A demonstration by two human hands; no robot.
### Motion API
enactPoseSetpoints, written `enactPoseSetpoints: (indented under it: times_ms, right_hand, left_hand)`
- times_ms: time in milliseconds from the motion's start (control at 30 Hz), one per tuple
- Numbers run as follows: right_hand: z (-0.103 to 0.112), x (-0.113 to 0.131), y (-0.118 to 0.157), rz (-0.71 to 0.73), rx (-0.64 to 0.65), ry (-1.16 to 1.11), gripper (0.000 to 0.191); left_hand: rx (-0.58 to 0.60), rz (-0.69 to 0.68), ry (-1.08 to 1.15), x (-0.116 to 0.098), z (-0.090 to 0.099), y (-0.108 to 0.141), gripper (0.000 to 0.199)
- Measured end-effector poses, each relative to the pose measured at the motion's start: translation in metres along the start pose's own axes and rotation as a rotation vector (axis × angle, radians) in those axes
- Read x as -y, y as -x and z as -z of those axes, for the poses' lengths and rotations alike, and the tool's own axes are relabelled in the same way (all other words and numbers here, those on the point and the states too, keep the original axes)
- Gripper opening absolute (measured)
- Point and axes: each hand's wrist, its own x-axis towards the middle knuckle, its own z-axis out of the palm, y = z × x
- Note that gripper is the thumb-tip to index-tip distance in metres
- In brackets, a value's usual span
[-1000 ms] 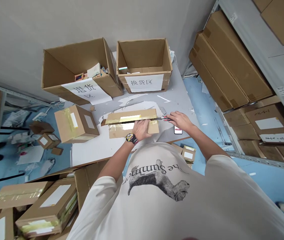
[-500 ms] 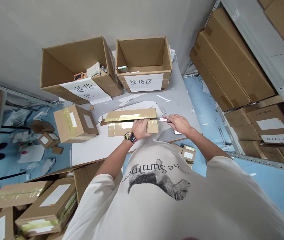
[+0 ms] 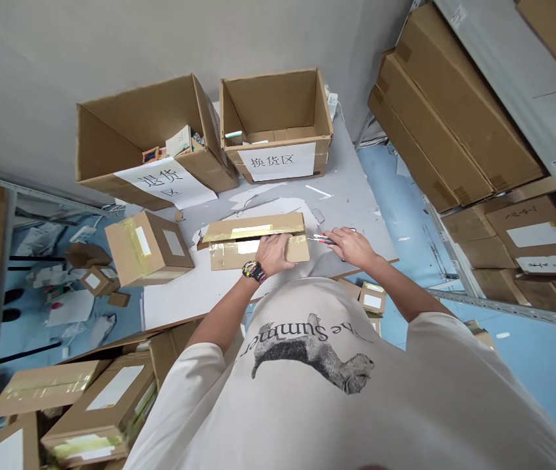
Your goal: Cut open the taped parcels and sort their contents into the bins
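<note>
Head cam: L hand (image 3: 274,253) was pressed flat on a flat taped cardboard parcel (image 3: 253,243), palm down w/ fingers loosely spread, on the parcel's near R part. Black-and-yellow wristwatch (image 3: 253,271) on L wrist. R hand (image 3: 351,247) was curled, pinching a utility knife (image 3: 324,239) w/ red-and-black handle, metal blade pointing toward the parcel's R end, tip just beside or touching it, can't tell which. Parcel lay flat between the hands, on a white sheet (image 3: 185,307) on a grey table (image 3: 351,215), w/ clear & yellowish tape across it and torn paper scraps (image 3: 268,205) just behind. Behind that, two open cartons stood on the table: L one (image 3: 111,130) w/ a paper sign (image 3: 163,183) reading 退货区 and small items inside; R one (image 3: 278,111) w/ sign (image 3: 277,162) reading 换货区. Taped box (image 3: 148,249) sat on the table, L of the parcel, well clear of the hands. Flat cartons (image 3: 454,111) were stacked on metal shelving (image 3: 517,72) to the R, more cartons (image 3: 102,411) piled low on the L, blue floor (image 3: 395,196) below. Person wore a white tee (image 3: 307,372) w/ animal print.
</note>
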Motion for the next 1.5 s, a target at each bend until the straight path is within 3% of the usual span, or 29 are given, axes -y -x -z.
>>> enactPoseSetpoints:
  times_ms: [200,433,567,700,867,967,1067,1233,1367,1500]
  right_hand:
    - [-0.003,0.006,0.014,0.057,0.052,-0.015,0.042]
    - [-0.014,0.013,0.025,-0.052,-0.021,-0.148,0.042]
    - [-0.025,0.003,0.037,-0.183,-0.124,-0.338,0.042]
    - [-0.036,-0.006,0.039,-0.325,-0.315,-0.579,0.040]
    - [-0.042,0.003,0.028,-0.488,-0.473,-0.909,0.052]
    - [-0.035,0.026,0.012,-0.507,-0.502,-1.125,0.058]
    - [-0.025,0.063,-0.012,-0.419,-0.502,-1.297,0.064]
    - [-0.021,0.137,-0.062,-0.242,-0.503,-1.425,0.062]
    - [-0.021,0.189,-0.087,-0.144,-0.484,-1.356,0.052]
    - [-0.009,0.213,-0.092,-0.003,-0.360,-1.018,0.043]
  left_hand:
    - [-0.053,-0.017,0.019,-0.001,0.007,-0.004,0.086]
    - [-0.098,-0.058,0.036,-0.001,0.004,0.001,0.088]
    - [-0.083,-0.062,0.033,-0.002,0.000,0.005,0.093]
    - [-0.076,-0.118,0.053,-0.002,-0.002,0.009,0.096]
    - [-0.129,-0.236,0.175,-0.001,-0.004,0.014,0.082]
    - [-0.254,-0.268,0.314,-0.004,-0.003,0.023,0.063]
    - [-0.373,-0.237,0.494,-0.010,0.000,0.036,0.055]
    - [-0.391,-0.125,0.883,-0.013,0.004,0.056,0.059]
    - [-0.457,-0.022,1.048,0.004,0.004,0.076,0.054]
    - [-0.572,0.122,1.082,0.046,0.003,0.116,0.048]
